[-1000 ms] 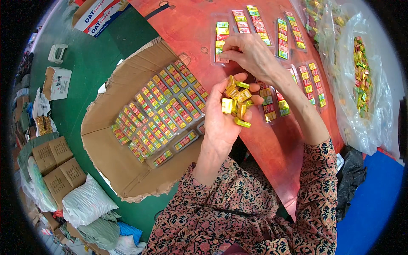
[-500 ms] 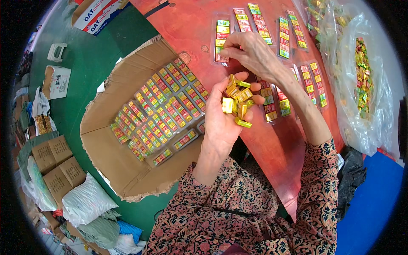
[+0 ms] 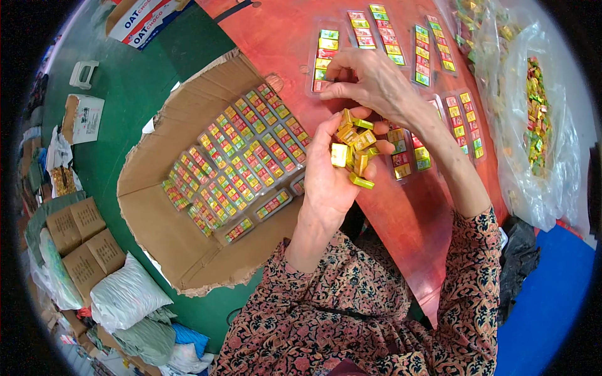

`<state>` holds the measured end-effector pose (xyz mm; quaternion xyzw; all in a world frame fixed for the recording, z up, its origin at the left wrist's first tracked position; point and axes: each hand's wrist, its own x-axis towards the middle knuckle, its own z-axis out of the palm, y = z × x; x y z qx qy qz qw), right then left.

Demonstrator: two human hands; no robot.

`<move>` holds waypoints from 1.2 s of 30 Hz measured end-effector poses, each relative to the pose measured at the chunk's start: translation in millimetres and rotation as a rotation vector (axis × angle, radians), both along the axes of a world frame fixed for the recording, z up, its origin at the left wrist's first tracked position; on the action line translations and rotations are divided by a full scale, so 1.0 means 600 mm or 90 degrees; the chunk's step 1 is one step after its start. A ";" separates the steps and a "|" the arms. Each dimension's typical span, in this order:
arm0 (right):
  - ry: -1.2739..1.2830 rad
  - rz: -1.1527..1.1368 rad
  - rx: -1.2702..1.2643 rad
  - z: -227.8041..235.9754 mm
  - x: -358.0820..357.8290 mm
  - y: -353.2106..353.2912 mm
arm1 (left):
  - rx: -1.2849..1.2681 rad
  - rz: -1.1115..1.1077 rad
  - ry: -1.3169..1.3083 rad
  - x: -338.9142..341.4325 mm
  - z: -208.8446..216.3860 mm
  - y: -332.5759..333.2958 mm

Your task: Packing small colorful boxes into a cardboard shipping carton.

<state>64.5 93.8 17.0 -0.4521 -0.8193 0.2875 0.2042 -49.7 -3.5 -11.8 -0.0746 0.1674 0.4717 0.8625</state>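
My left hand (image 3: pixel 327 178) is palm up and cupped around several small foil-wrapped candies (image 3: pixel 352 139), mostly gold and yellow-green. Over the red table (image 3: pixel 395 216), my right hand (image 3: pixel 385 81) hovers just above it, thumb and forefinger apart, with nothing visible between them. Its fingertips are by the near end of a clear plastic tray (image 3: pixel 327 53) filled with a row of red, yellow and green candies. More such trays lie beyond and to the right, among them a filled tray (image 3: pixel 421 56). My right hand and forearm partly cover the trays beneath.
Left of the table stands an open cardboard carton (image 3: pixel 157 216) holding several layers of filled trays (image 3: pixel 241 147). At the right, a clear plastic bag (image 3: pixel 555 182) contains loose candies (image 3: pixel 536 119). Brown boxes (image 3: pixel 91 250) and a white sack (image 3: pixel 130 291) lie at lower left.
My right hand has shifted slightly toward me, its thumb and forefinger spreading farther apart. My left hand with the candies has drifted a little to the right.
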 end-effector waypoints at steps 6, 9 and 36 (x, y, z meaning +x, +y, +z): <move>-0.017 -0.007 0.025 -0.014 0.001 0.005 | -0.007 0.003 -0.008 0.000 0.003 0.001; -0.010 -0.023 0.044 -0.016 -0.001 0.005 | 0.003 0.006 -0.015 -0.002 0.001 0.001; 0.037 -0.073 -0.058 -0.011 -0.006 0.000 | 0.016 0.001 -0.040 -0.003 -0.008 0.000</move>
